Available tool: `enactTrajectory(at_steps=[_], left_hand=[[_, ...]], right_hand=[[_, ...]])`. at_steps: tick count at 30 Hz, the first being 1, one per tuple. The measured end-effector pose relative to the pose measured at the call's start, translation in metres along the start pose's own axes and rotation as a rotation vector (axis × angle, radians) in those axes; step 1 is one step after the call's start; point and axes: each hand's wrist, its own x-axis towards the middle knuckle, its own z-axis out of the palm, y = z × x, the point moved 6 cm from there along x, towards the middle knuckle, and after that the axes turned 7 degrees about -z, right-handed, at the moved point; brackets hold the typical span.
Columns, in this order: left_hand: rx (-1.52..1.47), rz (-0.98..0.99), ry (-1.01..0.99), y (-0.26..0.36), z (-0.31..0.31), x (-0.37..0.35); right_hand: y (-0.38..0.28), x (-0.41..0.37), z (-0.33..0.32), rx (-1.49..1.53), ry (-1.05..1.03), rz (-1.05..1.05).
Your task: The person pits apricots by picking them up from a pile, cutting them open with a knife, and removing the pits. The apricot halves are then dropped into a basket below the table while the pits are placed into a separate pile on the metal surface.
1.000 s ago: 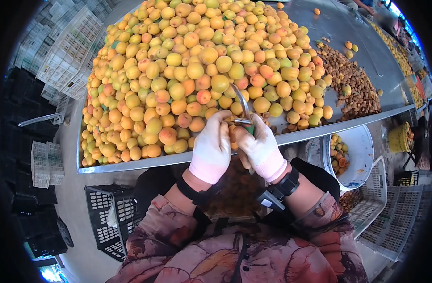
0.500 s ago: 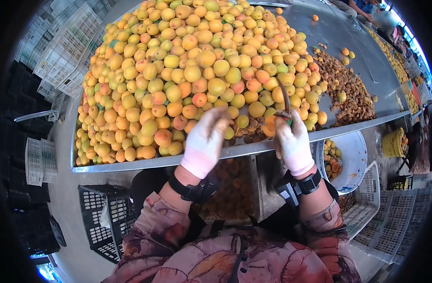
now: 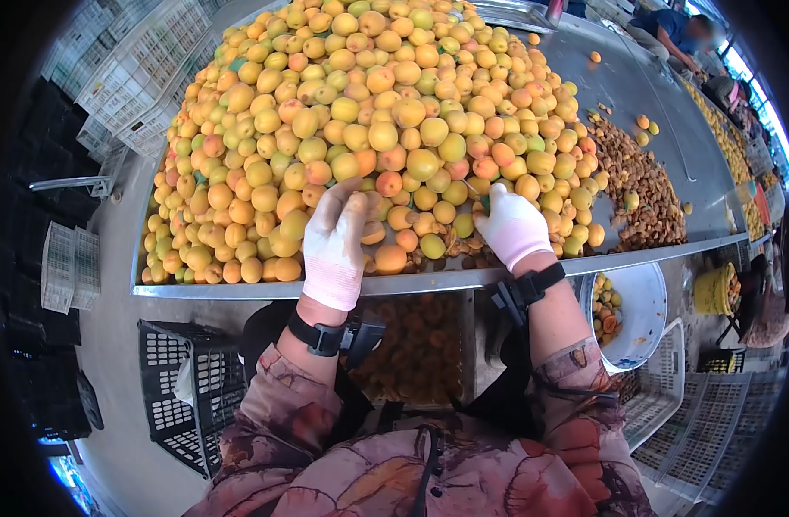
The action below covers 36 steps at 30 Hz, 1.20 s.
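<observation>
My left hand (image 3: 334,246), in a white glove with stained fingertips, is at the front of a big heap of apricots (image 3: 282,151). Its fingers are bent around an apricot (image 3: 374,231), which they partly hide. Closed around a small knife, my gloved right hand (image 3: 512,226) is a little further right. Only a thin part of the knife (image 3: 472,186) shows, pointing left among the fruit; the handle is hidden in the fist. Between my hands, cut apricot pieces (image 3: 450,241) lie near the table's edge.
The metal table (image 3: 411,283) has a raised front rim. Brown apricot pits (image 3: 640,189) are piled at right. Below stand a white tub (image 3: 640,319) with fruit, a black crate (image 3: 174,362) and a yellow bucket (image 3: 713,289). A co-worker (image 3: 670,34) sits at far right.
My left hand has moved left to the fruit. My right hand has shifted slightly left, and the knife blade has swung from upright to pointing left. The view has shifted slightly.
</observation>
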Motion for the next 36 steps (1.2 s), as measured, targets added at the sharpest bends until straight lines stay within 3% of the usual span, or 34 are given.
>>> enactTrajectory(at_steps=[6,8,12,13,15,17,22,24,26,29,36], left_hand=[[0.164,0.081,-0.103,0.008,0.01,-0.007],[0.227,0.111,-0.13,0.012,0.018,-0.012],[0.263,-0.043,-0.274,0.004,0.03,-0.016],[0.207,-0.1,-0.309,-0.005,0.033,-0.015],[0.142,-0.148,-0.38,-0.013,0.042,-0.02],[0.076,-0.208,-0.475,-0.018,0.05,-0.024],[-0.088,-0.101,-0.477,0.002,0.047,-0.026],[0.092,0.158,-0.459,0.015,0.045,-0.028],[-0.154,-0.083,-0.507,0.004,0.042,-0.023],[-0.345,-0.173,-0.489,-0.001,0.042,-0.021],[-0.302,-0.118,-0.47,-0.006,0.04,-0.018]], right_hand=[[0.007,0.003,0.005,0.093,0.004,-0.04],[0.006,-0.001,-0.003,0.264,0.072,-0.042],[-0.019,-0.023,-0.028,0.7,0.27,-0.122],[-0.027,-0.03,-0.028,0.851,0.337,-0.156],[-0.048,-0.048,-0.034,0.718,0.364,-0.178],[-0.065,-0.06,-0.03,0.771,0.393,-0.294],[-0.05,-0.061,-0.028,1.105,0.345,-0.233],[-0.049,-0.064,-0.02,1.135,0.199,-0.128],[-0.055,-0.067,-0.012,1.157,0.15,-0.143],[-0.067,-0.074,-0.013,0.928,0.083,-0.201],[-0.074,-0.075,-0.012,0.877,0.116,-0.257]])
